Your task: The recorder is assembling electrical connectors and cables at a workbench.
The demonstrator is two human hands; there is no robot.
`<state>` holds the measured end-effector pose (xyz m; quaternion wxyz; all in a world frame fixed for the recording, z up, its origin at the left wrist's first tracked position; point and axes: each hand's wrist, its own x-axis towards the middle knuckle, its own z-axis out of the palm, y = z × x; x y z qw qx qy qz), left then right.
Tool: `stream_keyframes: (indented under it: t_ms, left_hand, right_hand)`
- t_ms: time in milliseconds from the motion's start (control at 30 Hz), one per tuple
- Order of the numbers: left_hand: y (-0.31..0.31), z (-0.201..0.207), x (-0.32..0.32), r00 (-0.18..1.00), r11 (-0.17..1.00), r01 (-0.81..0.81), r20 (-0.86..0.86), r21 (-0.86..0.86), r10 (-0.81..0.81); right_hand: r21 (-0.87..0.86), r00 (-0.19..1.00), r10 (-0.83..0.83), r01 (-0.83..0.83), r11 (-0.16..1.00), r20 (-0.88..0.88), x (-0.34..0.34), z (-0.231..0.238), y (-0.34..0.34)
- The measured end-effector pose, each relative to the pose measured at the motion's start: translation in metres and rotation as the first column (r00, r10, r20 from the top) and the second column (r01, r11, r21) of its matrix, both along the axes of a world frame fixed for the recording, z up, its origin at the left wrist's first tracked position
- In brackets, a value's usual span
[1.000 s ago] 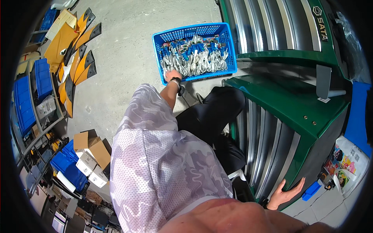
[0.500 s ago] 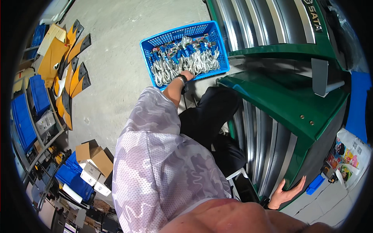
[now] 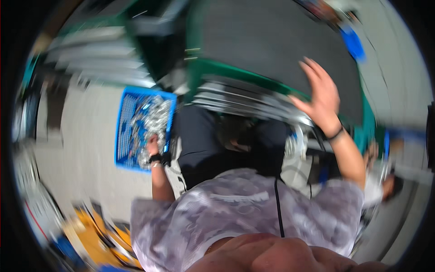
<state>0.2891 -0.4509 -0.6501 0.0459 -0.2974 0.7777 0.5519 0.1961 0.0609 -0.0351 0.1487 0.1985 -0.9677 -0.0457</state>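
To my left on the floor stands a blue plastic basket [image 3: 120, 131] full of bundled silvery-white cables [image 3: 158, 111] with some blue parts among them. My left hand [image 3: 153, 145] reaches over the near part of the basket, at the cables. Motion blur smears its fingers, so whether it grips a cable is unclear. On the other side my right hand [image 3: 322, 97] is open, its thumb and fingers spread with nothing in them. It shows in front of the dark top of a green tool cabinet [image 3: 272, 41]; whether it touches the top cannot be made out.
A second green cabinet with silvery drawer fronts [image 3: 99, 59] stands beyond the basket. Yellow-and-black pieces [image 3: 102, 229] lie at lower left. A blue object [image 3: 352, 43] is past the cabinet at upper right. Another person [image 3: 378, 186] is at the right edge, blurred.
The view has swung round, putting the basket at my left and the cabinet ahead. My right hand has moved from the cabinet's edge and its fingers are spread. My left hand remains at the basket.
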Motion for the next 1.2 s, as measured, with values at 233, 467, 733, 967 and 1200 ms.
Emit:
stream_keyframes:
  t_ms: [233,467,733,967,1200]
  left_hand:
    - [0.117,0.348,-0.113,0.784,0.971,0.237,-0.589,-0.008,-0.196]
    - [0.26,0.535,-0.087,0.176,0.741,0.609,-0.862,-0.285,-0.476]
    - [0.386,0.59,-0.096,0.096,0.609,0.692,-0.787,-0.387,-0.609]
    - [0.437,0.594,-0.111,0.353,0.618,0.596,-0.524,-0.512,-0.775]
    - [0.46,0.578,-0.121,0.381,0.702,0.405,-0.589,-0.586,-0.712]
  right_hand:
    - [-0.143,0.948,0.077,-0.127,0.982,-0.31,0.027,-0.021,0.043]
    - [-0.343,0.937,0.178,-0.279,0.897,-0.299,0.131,-0.009,0.096]
    - [-0.548,0.421,-0.84,0.816,0.186,0.342,0.312,-0.254,0.367]
    - [0.036,-0.081,-0.426,0.993,-0.114,0.901,0.394,-0.536,0.371]
    - [-0.196,0.099,-0.615,0.976,-0.093,0.783,0.361,-0.544,0.368]
